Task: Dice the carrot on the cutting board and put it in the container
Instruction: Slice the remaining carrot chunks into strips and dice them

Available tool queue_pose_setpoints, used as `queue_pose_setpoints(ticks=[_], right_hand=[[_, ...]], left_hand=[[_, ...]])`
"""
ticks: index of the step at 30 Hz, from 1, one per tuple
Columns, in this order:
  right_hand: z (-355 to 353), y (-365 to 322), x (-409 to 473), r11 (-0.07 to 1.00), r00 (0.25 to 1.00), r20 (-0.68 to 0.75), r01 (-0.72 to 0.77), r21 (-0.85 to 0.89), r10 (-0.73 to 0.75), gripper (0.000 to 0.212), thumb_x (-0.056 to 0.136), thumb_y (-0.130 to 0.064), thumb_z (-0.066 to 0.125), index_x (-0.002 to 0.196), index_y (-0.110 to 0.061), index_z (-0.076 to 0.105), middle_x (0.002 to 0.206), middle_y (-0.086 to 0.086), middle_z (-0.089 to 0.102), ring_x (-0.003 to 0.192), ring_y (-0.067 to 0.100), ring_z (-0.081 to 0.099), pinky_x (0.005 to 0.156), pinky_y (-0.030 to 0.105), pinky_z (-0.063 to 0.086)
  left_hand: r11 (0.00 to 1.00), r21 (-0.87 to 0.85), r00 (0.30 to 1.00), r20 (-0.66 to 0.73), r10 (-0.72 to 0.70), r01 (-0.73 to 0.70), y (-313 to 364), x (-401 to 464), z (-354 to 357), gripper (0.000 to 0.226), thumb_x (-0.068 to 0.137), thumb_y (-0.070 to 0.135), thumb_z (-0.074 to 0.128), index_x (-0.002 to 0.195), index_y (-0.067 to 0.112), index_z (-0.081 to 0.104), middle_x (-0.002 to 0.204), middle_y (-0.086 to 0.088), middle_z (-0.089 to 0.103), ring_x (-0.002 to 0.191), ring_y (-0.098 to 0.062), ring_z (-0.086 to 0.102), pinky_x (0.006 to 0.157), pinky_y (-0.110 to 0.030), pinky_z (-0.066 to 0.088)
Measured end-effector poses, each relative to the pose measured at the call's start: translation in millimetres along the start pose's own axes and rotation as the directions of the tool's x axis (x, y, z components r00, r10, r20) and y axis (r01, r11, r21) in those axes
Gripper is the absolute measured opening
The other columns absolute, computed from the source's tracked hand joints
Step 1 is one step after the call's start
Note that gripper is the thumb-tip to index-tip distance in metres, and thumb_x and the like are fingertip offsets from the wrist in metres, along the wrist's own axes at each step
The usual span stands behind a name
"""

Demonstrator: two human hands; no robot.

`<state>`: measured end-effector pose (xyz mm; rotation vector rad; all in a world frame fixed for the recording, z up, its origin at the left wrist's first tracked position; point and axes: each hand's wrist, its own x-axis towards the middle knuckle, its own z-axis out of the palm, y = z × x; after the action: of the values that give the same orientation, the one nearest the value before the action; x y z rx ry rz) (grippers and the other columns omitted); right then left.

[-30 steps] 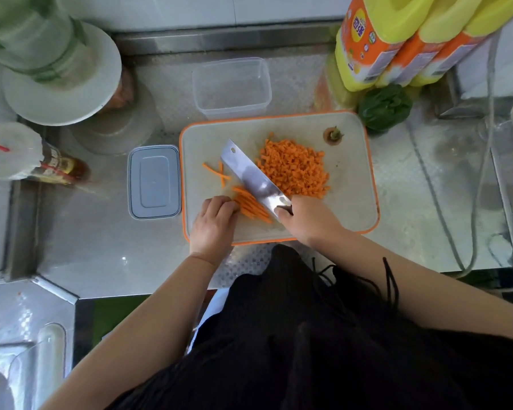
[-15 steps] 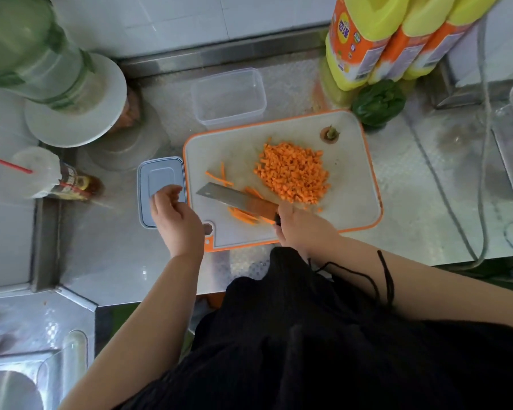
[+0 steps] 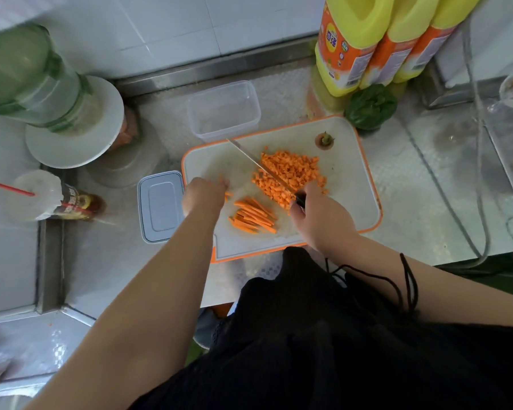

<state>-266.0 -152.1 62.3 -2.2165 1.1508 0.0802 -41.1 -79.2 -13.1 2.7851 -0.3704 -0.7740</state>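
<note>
Orange rim: it edges the white cutting board point(image 3: 347, 184), which lies on the steel counter point(image 3: 397, 184) in front of the person.
Diced carrot: a heap of small cubes point(image 3: 296, 173) sits in the middle of the board, toward its far side.
Carrot strips: a loose bundle of thin sticks point(image 3: 253, 216) lies on the near part of the board, between the two hands and just beside the heap.
Carrot top: the cut stem end point(image 3: 324, 140) rests alone near the board's far right corner.
Knife: the blade point(image 3: 249, 156) stands on edge, running from the heap's left side toward the board's far left.
Right hand: the right hand point(image 3: 320, 220) grips the knife handle, fingers curled round it.
Left hand: the left hand point(image 3: 203, 195) hovers over the board's left edge, blurred; whether its fingers hold anything I cannot tell.
Container: the clear plastic tub point(image 3: 224, 109) stands just beyond the board's far edge, with no carrot in it.
Lid: a grey-blue lid point(image 3: 160, 207) lies flat against the board's left side.
Bottles: three yellow-and-orange jugs point(image 3: 356, 39) stand at the back right, a green pepper point(image 3: 370, 106) at their foot.
</note>
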Motion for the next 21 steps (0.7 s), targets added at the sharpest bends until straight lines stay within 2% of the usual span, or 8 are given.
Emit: queue_pose_setpoints(ticks=[5,8,10,12,14,17,18,21], right_hand=[[-5,3,1,0.997,0.996,-0.088,0.014,0.075,-0.007,0.026,0.097,-0.030,0.050,0.113,-0.010,0.045,0.073,-0.006,0.051,0.073,0.029,0.063,0.060,0.034,0.045],[-5,8,1,0.995,0.991,-0.131,0.022,0.102,-0.009,0.026,0.096,-0.031,0.052,0.112,-0.011,0.048,0.074,-0.003,0.055,0.072,0.029,0.064,0.058,0.034,0.046],[-4,10,2,0.994,0.985,-0.168,0.047,0.098,-0.030,0.027,0.095,-0.031,0.053,0.112,-0.010,0.049,0.074,0.001,0.060,0.071,0.031,0.065,0.057,0.034,0.047],[-4,12,2,0.994,0.983,-0.183,0.049,0.098,-0.030,0.028,0.095,-0.031,0.053,0.112,-0.009,0.050,0.078,0.006,0.065,0.072,0.032,0.065,0.059,0.037,0.049],[-3,13,1,0.993,0.982,-0.188,0.047,0.104,-0.027,0.028,0.095,-0.031,0.053,0.112,-0.009,0.050,0.075,0.003,0.062,0.071,0.032,0.065,0.058,0.035,0.048],[-3,14,1,0.993,0.976,-0.216,0.058,0.102,-0.035,0.027,0.095,-0.030,0.055,0.111,-0.008,0.051,0.070,-0.001,0.056,0.068,0.031,0.065,0.055,0.031,0.044],[-2,14,0,0.993,0.975,-0.221,0.062,0.102,-0.038,0.027,0.095,-0.029,0.055,0.110,-0.008,0.051,0.071,0.000,0.057,0.068,0.031,0.065,0.055,0.032,0.045],[-2,15,0,0.992,0.977,-0.207,0.071,0.104,-0.048,0.027,0.095,-0.030,0.054,0.111,-0.009,0.051,0.074,0.002,0.062,0.069,0.029,0.065,0.058,0.035,0.050]], left_hand=[[0.949,0.230,0.975,-0.012,0.223,-0.214,9,-7,12,0.038,0.100,0.040,0.045,0.109,0.008,0.062,0.111,-0.015,0.064,0.106,-0.037,0.057,0.080,-0.039,0.045],[0.835,0.338,0.892,0.034,0.450,-0.434,1,-10,12,0.024,0.100,0.021,0.046,0.115,0.007,0.059,0.115,-0.016,0.058,0.111,-0.036,0.050,0.086,-0.042,0.041],[0.706,0.381,0.783,0.085,0.616,-0.597,-11,-9,13,0.022,0.099,0.016,0.048,0.115,0.004,0.057,0.115,-0.018,0.054,0.108,-0.037,0.047,0.089,-0.045,0.040],[0.561,0.385,0.636,0.094,0.766,-0.733,-23,-10,13,0.019,0.098,0.015,0.048,0.106,0.001,0.058,0.105,-0.020,0.055,0.094,-0.039,0.050,0.079,-0.050,0.047],[0.452,0.359,0.502,0.056,0.863,-0.817,-27,-10,12,0.023,0.095,0.016,0.041,0.095,0.002,0.059,0.094,-0.018,0.057,0.080,-0.037,0.053,0.068,-0.048,0.050],[0.188,0.373,0.271,0.185,0.945,-0.909,-20,-11,11,0.013,0.091,0.011,0.050,0.093,0.007,0.062,0.098,-0.014,0.062,0.082,-0.033,0.056,0.070,-0.043,0.050],[0.116,0.364,0.213,0.241,0.947,-0.924,-18,-11,13,0.007,0.088,0.009,0.060,0.094,0.008,0.064,0.101,-0.012,0.063,0.085,-0.032,0.057,0.072,-0.043,0.051],[0.028,0.306,0.136,0.335,0.932,-0.951,-16,-14,13,0.026,0.079,0.018,0.076,0.102,0.010,0.067,0.108,-0.012,0.065,0.095,-0.034,0.061,0.076,-0.042,0.055]])
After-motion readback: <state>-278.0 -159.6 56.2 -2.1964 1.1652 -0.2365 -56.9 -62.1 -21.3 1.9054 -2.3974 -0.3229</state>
